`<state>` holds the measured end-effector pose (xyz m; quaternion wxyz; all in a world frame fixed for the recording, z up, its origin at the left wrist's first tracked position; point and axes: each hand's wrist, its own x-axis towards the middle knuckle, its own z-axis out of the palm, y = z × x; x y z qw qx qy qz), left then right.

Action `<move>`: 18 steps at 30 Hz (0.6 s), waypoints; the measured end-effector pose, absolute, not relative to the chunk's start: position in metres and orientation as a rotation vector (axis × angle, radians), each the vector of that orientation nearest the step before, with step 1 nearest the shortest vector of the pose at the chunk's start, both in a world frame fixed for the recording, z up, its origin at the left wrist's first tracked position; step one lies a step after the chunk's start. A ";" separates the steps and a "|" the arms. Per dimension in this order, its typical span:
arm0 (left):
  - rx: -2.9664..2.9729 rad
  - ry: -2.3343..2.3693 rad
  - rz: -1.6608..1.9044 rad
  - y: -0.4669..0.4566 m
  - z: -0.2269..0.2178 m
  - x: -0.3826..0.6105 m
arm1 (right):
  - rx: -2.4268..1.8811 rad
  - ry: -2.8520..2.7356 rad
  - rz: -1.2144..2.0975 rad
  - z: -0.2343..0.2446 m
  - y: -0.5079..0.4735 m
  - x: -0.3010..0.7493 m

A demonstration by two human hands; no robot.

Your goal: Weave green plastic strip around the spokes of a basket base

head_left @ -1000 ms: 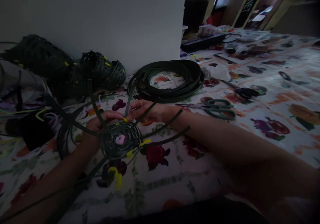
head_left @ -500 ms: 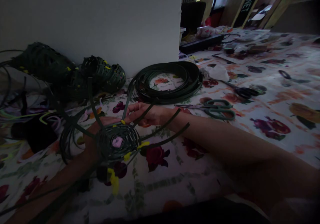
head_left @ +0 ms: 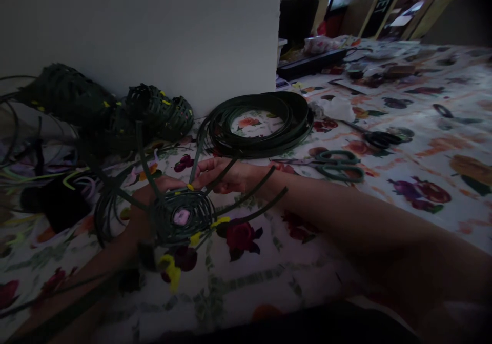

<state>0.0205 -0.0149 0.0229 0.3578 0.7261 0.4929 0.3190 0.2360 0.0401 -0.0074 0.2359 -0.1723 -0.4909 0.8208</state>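
The woven disc [head_left: 180, 217] of dark green strips has tilted slightly since the last view and sits just above the floral cloth [head_left: 307, 277]. My left grip [head_left: 148, 198] cups it from behind; my right grip [head_left: 226, 176] reaches its upper rim, though I cannot tell if it has hold. I'd keep the spokes [head_left: 246, 186] evenly spread.

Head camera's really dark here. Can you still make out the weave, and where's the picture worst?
Head view: dim, but the woven disc by the left hand stays readable, its strands slightly soft. The bottom corners sink nearly to black, and wide-lens distortion bends the floral tablecloth.
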 end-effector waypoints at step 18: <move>1.316 1.219 0.739 -0.014 0.002 0.031 | -0.288 -2.007 1.782 0.001 0.057 0.252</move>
